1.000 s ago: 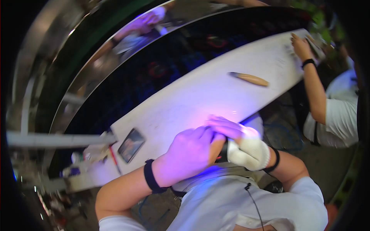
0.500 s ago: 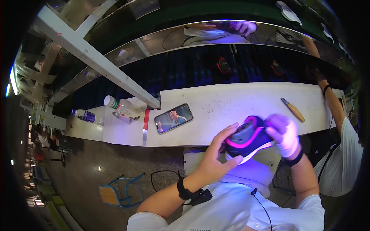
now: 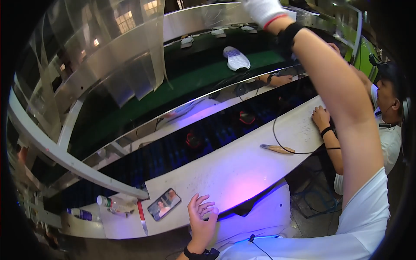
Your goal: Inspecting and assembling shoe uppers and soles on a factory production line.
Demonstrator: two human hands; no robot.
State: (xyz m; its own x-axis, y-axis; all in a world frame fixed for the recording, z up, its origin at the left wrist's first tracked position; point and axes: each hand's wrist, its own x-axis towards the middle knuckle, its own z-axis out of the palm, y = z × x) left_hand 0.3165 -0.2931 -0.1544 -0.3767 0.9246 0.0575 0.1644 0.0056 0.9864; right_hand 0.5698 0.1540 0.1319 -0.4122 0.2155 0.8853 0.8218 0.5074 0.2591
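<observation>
My left hand [image 3: 201, 216] hovers at the front edge of the white bench [image 3: 216, 173], fingers spread and nothing in it. Beside it lies a phone [image 3: 164, 204] with a lit screen. My right arm stretches far up and forward over the dark roller track. The right hand [image 3: 263, 12], in a white glove with a red cuff, is cut off by the top edge, so its fingers are hidden. Two dark shoes with red-edged collars, a nearer one [image 3: 193, 140] and a farther one [image 3: 247, 117], sit on the dark track. A white and purple shoe sole [image 3: 237, 59] rests on the green belt.
A wooden-handled tool [image 3: 277, 149] and a red-handled knife [image 3: 141, 212] lie on the bench. Bottles, one with a green cap [image 3: 104, 201], are at the left near a white metal post [image 3: 78, 158]. At right, a co-worker's hand [image 3: 321, 117] rests on the bench.
The dark shoe I held in both hands is out of sight. My right hand has swung up and forward; my left has dropped lower left and opened. The view has turned.
</observation>
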